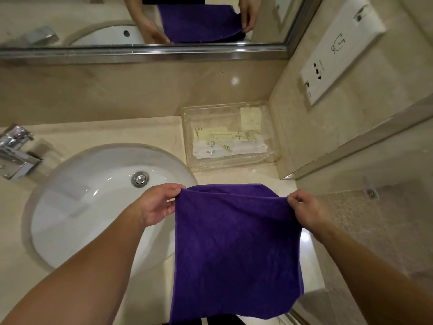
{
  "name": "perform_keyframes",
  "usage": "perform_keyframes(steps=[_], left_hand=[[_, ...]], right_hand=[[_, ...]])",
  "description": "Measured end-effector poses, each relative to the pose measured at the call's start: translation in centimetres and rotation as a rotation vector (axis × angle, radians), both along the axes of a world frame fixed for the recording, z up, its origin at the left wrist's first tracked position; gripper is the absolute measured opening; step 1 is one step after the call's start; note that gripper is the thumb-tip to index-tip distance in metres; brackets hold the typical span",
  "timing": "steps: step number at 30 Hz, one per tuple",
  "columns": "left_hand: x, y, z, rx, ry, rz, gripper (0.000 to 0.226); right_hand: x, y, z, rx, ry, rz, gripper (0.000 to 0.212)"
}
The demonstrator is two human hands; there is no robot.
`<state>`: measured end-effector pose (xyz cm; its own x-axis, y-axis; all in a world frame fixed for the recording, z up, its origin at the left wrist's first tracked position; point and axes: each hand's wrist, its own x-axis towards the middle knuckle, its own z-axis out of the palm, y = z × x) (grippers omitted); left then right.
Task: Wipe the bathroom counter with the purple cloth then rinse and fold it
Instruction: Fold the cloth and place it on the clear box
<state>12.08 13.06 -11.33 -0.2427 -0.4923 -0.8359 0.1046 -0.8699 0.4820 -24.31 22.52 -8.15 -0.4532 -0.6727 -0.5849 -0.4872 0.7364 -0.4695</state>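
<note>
The purple cloth (236,249) hangs spread out in front of me, over the right part of the beige counter (248,178). My left hand (159,204) pinches its top left corner. Its top right corner is pinched by my right hand (304,208). The top edge sags a little between the two hands, and a second layer shows behind it. The cloth's lower edge reaches past the counter's front edge. The white sink (93,202) lies to the left of the cloth.
A chrome faucet (16,153) stands at the far left. A clear plastic tray (230,160) with packaged toiletries sits at the back right of the counter. A mirror (140,19) spans the back wall. A white socket panel (339,52) is on the right wall.
</note>
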Motion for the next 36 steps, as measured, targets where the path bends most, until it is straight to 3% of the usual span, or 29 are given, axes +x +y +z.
perform_keyframes(steps=[10, 15, 20, 25, 30, 36], left_hand=[[-0.7, 1.1, 1.1, -0.172, -0.015, -0.021, 0.021], [-0.8, 0.9, 2.0, -0.131, -0.028, -0.092, 0.021], [-1.0, 0.7, 2.9, -0.114, -0.082, -0.148, 0.021], [-1.1, 0.5, 3.1, -0.143, -0.141, -0.146, 0.022], [-1.3, 0.7, 2.8, -0.166, -0.180, -0.131, 0.023], [-1.3, 1.0, 2.4, -0.283, -0.335, -0.146, 0.019]], right_hand=[[0.9, 0.2, -0.2, -0.010, -0.057, 0.015, 0.021], [1.9, 0.6, -0.2, 0.049, -0.155, -0.094, 0.021], [2.0, 0.7, 0.0, 0.106, -0.380, -0.285, 0.021], [1.9, 0.4, -0.5, -0.120, -0.276, -0.339, 0.023], [2.0, 0.0, -0.5, -0.146, -0.467, -0.427, 0.021], [1.2, -0.2, -0.7, -0.265, -0.344, -0.441, 0.024]])
